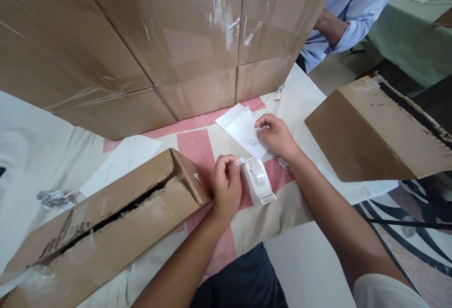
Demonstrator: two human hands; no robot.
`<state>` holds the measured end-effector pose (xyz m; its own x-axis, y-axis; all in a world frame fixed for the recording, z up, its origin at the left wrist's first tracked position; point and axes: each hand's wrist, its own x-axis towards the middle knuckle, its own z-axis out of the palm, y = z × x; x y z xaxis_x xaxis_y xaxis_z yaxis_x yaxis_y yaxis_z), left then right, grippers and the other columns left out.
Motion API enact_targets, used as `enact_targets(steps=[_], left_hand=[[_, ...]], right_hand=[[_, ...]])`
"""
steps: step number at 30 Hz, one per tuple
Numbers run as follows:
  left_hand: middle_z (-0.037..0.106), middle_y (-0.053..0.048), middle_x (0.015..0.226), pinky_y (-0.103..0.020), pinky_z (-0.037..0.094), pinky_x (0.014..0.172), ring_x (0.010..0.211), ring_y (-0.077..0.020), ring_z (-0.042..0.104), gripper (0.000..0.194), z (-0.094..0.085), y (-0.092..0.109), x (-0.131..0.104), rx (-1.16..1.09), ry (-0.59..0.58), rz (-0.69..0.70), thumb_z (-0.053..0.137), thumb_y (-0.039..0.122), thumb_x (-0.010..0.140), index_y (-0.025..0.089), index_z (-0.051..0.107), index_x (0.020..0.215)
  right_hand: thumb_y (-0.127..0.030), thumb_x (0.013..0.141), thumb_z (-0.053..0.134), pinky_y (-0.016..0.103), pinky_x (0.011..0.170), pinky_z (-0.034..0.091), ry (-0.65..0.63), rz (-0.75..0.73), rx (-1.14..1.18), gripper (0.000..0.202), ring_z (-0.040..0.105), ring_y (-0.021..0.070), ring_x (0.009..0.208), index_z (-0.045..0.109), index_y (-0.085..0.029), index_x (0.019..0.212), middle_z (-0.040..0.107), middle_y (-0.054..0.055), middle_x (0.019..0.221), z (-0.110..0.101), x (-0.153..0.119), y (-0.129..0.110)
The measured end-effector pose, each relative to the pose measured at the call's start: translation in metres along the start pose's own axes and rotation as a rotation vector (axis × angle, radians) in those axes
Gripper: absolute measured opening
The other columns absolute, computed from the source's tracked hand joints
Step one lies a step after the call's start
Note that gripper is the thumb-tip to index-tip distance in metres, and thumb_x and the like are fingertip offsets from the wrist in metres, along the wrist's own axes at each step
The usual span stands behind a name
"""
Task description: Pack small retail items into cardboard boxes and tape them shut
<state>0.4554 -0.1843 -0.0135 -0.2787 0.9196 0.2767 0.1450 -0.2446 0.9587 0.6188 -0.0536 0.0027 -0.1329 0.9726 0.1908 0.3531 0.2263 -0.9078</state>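
Note:
A white tape dispenser (257, 181) with a clear roll stands on the pink-and-cream cloth. Right beside its upper left end is my left hand (228, 183), thumb and fingers pressed together; a small glint shows at the fingertips, but what they pinch is unclear. My right hand (277, 133) hovers over or rests on the white sheet (240, 126), its fingers curled in towards the thumb. Anything between those fingers is too small to make out. Small outlined rectangular pieces (252, 142) lie on the sheet.
Taped cardboard boxes (165, 39) form a wall at the back. A torn-edged carton (116, 228) lies left, an open one (367, 133) right. Crumpled scraps (56, 199) and another sheet (123, 157) lie left. Beyond the boxes is a person in a blue sleeve (360, 6).

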Motion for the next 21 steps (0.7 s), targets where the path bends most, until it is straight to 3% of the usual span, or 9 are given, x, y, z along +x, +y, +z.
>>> enact_targets(steps=[4, 10, 14, 21], left_hand=[[0.061, 0.000, 0.083, -0.026, 0.047, 0.075, 0.079, -0.0139, 0.059, 0.018, -0.001, 0.000, 0.000, 0.016, 0.003, -0.014, 0.053, 0.034, 0.102, 0.021, 0.057, 0.090], [0.061, 0.001, 0.082, -0.026, 0.047, 0.073, 0.077, -0.0137, 0.059, 0.019, -0.001, 0.001, 0.001, 0.010, 0.005, -0.016, 0.053, 0.035, 0.101, 0.021, 0.056, 0.089], [0.063, 0.000, 0.083, -0.026, 0.048, 0.073, 0.078, -0.0144, 0.060, 0.019, -0.002, 0.001, 0.001, 0.016, 0.006, -0.024, 0.053, 0.036, 0.101, 0.021, 0.057, 0.090], [0.063, 0.000, 0.083, -0.026, 0.047, 0.072, 0.077, -0.0137, 0.060, 0.018, -0.002, 0.001, 0.001, 0.014, 0.003, -0.033, 0.054, 0.035, 0.101, 0.021, 0.058, 0.090]], right_hand=[[-0.019, 0.069, 0.062, 0.028, 0.064, 0.046, 0.020, 0.076, 0.137, 0.010, 0.055, 0.0134, 0.066, 0.057, -0.020, 0.078, 0.058, -0.001, 0.073, 0.002, 0.001, -0.001], [-0.027, 0.079, 0.062, 0.030, 0.066, 0.051, 0.030, 0.095, 0.072, 0.009, 0.062, 0.0156, 0.069, 0.063, -0.019, 0.084, 0.069, 0.003, 0.078, 0.003, 0.000, 0.000], [-0.021, 0.075, 0.063, 0.033, 0.078, 0.052, -0.033, -0.011, -0.087, 0.015, 0.066, 0.0193, 0.086, 0.066, -0.019, 0.090, 0.071, 0.006, 0.093, -0.003, 0.000, 0.000], [-0.012, 0.071, 0.054, 0.032, 0.076, 0.051, -0.127, -0.013, -0.213, 0.027, 0.066, 0.0203, 0.089, 0.068, -0.018, 0.093, 0.072, 0.006, 0.096, -0.011, -0.001, 0.001]])
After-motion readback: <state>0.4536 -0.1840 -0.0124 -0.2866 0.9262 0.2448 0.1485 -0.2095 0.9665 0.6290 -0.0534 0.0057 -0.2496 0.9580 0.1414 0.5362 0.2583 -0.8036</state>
